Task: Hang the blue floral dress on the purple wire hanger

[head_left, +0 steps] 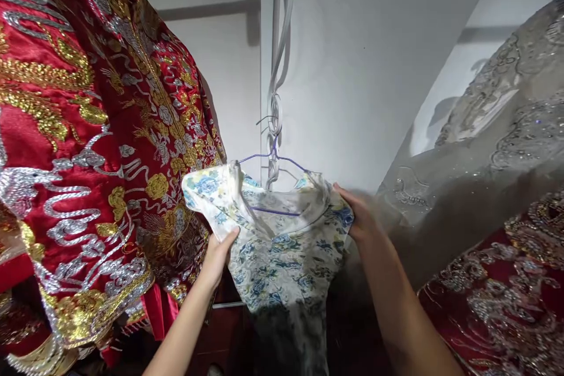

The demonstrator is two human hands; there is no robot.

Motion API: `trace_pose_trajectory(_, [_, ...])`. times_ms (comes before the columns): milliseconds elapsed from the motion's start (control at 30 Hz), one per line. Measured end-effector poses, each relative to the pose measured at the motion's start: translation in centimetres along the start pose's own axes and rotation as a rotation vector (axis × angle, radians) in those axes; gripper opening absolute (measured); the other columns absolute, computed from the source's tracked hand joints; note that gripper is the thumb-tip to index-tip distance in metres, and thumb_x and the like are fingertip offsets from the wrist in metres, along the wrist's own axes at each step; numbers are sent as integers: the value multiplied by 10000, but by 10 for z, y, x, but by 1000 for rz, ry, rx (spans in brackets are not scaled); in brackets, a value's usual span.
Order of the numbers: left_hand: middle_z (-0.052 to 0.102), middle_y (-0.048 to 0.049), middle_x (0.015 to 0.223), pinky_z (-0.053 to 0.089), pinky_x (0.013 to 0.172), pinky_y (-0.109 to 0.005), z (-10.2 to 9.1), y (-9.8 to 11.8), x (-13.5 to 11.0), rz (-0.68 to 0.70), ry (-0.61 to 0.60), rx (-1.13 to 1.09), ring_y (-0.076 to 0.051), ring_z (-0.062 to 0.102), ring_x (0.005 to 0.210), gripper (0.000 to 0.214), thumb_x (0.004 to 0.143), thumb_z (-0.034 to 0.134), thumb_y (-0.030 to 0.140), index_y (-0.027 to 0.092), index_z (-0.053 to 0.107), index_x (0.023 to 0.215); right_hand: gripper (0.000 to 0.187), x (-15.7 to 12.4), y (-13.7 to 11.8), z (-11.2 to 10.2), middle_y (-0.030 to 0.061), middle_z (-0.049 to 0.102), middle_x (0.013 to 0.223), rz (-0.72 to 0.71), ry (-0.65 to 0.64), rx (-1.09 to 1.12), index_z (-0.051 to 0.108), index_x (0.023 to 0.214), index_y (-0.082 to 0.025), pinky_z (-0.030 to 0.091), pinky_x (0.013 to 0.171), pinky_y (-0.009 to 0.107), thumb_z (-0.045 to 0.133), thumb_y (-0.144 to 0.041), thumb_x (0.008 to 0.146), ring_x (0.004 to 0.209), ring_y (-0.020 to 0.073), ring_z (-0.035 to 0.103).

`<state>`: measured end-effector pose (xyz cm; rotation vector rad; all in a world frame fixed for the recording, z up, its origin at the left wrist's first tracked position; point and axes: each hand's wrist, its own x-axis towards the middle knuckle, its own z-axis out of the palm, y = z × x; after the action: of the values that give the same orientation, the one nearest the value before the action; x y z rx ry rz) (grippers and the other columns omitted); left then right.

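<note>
A white dress with blue and yellow flowers (286, 264) hangs on a thin purple hanger (293, 161) in front of me. The hanger's hook is by a white ring (275, 114) of a hanging strap. My left hand (220, 252) pinches the dress below its left sleeve, thumb on the front of the cloth. At the other shoulder, my right hand (355, 211) grips the sleeve edge, its fingers partly behind the fabric. The lower part of the dress falls into shadow.
A red jacket with gold and silver embroidery (154, 129) hangs close on the left. To the right are a pale beaded gown (476, 129) and a dark red beaded garment (506, 294). A white wall (352, 59) stands behind.
</note>
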<state>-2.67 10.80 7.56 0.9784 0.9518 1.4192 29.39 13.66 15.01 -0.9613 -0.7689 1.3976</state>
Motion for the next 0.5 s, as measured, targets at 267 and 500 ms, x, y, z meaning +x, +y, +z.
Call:
trace_pose_trajectory(267, [625, -111, 1371, 315, 1191, -425, -9, -63, -40, -209, 133, -49, -284, 493, 1365, 606, 760, 794, 395, 214, 613, 1310, 330, -13, 47, -35, 75, 735, 817, -232, 262, -98, 690, 865, -183, 575, 706, 366, 742, -484, 740, 838, 267, 712])
trace_pose_trajectory(500, [655, -98, 1327, 301, 1195, -461, 8, -73, -62, -219, 128, -24, -297, 464, 1387, 554, 795, 729, 474, 239, 620, 1284, 269, -55, 128, -7, -20, 590, 719, -632, 673, -129, 573, 864, -235, 486, 599, 269, 672, -480, 817, 624, 140, 561])
